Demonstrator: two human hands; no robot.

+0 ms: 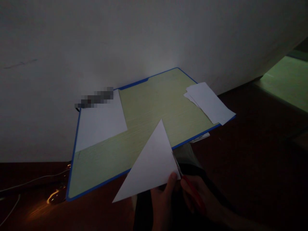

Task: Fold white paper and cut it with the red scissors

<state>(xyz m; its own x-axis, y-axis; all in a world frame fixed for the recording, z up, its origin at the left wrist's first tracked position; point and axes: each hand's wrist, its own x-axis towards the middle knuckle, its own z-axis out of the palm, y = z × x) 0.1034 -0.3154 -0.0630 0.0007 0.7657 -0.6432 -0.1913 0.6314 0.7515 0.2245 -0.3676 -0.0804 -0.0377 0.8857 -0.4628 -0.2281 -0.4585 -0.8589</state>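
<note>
A white triangle of paper (154, 163) is pinched at its lower right corner by my left hand (165, 195), the thumb lying on top. My right hand (197, 189) is closed around red-handled scissors (193, 191). Their blades run along the right edge of the paper, close to my left thumb; how far they are apart is too dark to tell. The triangle's upper tip overlaps the near edge of a small pale green table (154, 99) with a blue rim.
A larger white sheet (101, 125) covers the table's left side, with a blurred-out patch at its top. Several white paper pieces (209, 101) lie stacked at the right corner. Behind stands a grey wall (144, 38). A thin cable (36, 180) and a glowing light (52, 196) are at lower left.
</note>
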